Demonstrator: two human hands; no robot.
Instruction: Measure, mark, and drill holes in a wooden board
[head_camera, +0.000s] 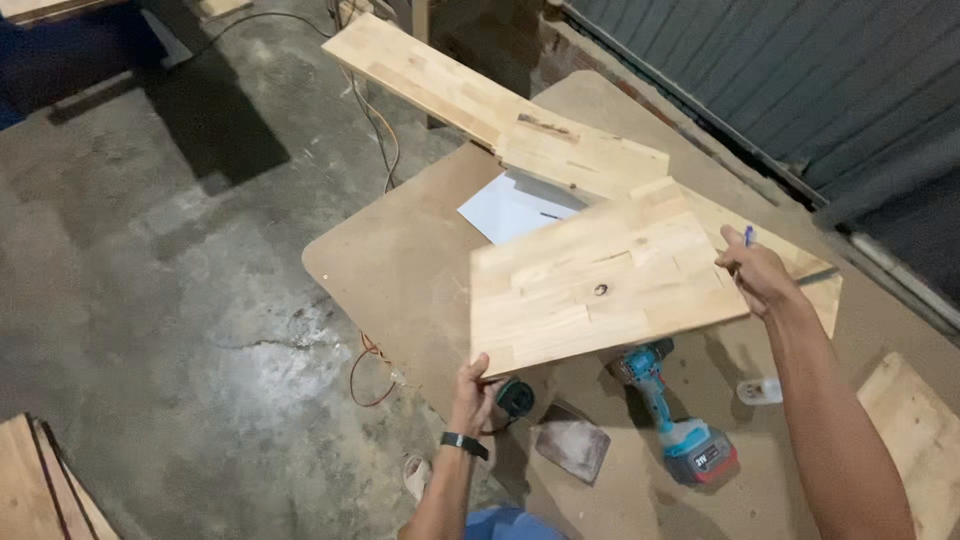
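Holding jointed wood panel (610, 285) above worktable (400, 260): left hand (472, 385) clamped on near-left corner, right hand (755, 275), pen (748, 236) tucked in, gripping right edge. Likely stiff, fairly heavy; best gripped at opposite edges.

Wooden panel held over a tabletop, tools beneath it.
The panel (610, 290) is gripped by the left hand (470, 385) at its near corner and the right hand (755, 275) at its right edge. Under it on the tabletop (400, 270) lie a cordless drill (668, 410) and a sheet of paper (510, 208); a long board (480, 100) lies behind.
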